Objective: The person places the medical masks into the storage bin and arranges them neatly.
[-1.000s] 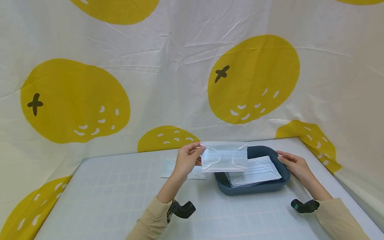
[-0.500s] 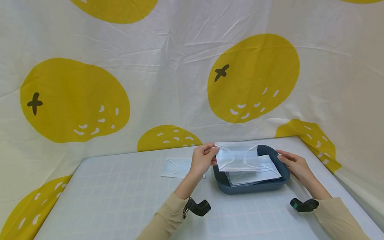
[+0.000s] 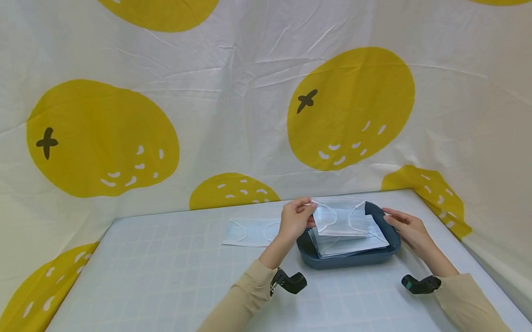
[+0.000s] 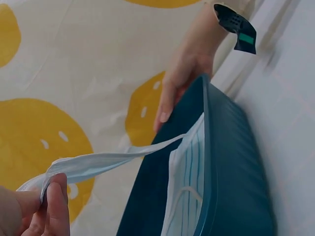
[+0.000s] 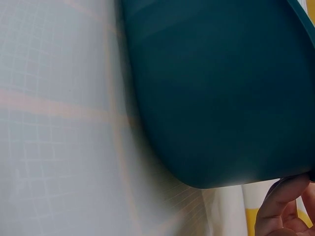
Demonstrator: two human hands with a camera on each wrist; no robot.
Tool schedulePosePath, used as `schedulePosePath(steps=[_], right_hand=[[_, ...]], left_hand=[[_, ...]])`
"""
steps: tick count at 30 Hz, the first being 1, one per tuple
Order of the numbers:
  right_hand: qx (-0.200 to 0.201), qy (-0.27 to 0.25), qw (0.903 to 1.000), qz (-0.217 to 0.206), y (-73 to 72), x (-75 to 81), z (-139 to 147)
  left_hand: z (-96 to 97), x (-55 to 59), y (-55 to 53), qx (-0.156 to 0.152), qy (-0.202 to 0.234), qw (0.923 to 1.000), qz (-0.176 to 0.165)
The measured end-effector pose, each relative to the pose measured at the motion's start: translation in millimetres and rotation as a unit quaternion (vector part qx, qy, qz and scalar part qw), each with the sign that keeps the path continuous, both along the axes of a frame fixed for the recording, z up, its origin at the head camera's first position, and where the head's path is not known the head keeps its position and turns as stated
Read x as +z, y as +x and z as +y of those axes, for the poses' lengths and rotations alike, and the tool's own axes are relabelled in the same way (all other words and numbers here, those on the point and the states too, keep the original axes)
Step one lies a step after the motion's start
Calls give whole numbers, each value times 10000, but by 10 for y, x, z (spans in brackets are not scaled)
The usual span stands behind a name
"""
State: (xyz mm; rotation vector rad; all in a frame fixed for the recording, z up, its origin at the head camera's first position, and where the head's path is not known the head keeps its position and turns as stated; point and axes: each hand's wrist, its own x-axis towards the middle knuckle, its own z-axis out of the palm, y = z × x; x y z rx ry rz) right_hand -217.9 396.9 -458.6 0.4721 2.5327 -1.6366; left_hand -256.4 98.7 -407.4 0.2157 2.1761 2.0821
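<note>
My left hand pinches the left edge of a pale blue face mask with white ear loops. The mask is held over a dark blue plastic bin; in the left wrist view its far end dips to the masks inside. A stack of face masks lies in the bin, partly hidden under the held one. My right hand grips the bin's right rim with fingers and thumb. Another face mask lies flat on the table to the bin's left, partly behind my left hand.
The table has a pale cover with a faint grid. Behind it hangs a white cloth printed with yellow fruit shapes, close to the table's back and right edges. A black wrist camera sits below each hand.
My left hand has moved to the right with the face mask, bringing it further over the bin and a little lower. The right hand stays at the bin's rim.
</note>
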Motion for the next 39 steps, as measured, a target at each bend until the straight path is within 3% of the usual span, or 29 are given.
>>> schedulePosePath(steps=[14,20,26,39], right_hand=[[73,-62,9999,116,-1,-1,2],[30,-16,10000,69,-10,-15,4],[-4,81,10000,-5,-12,-21,10],[-27,-7,10000,59,-17,-53,20]], left_hand=[[291,-117,42,144,700,9954,-636],[335,-178,34,208,535,9961,-663],[302,-239,32,0,285,9969,-732],[168,-257,43,92,-469,9982,-367]])
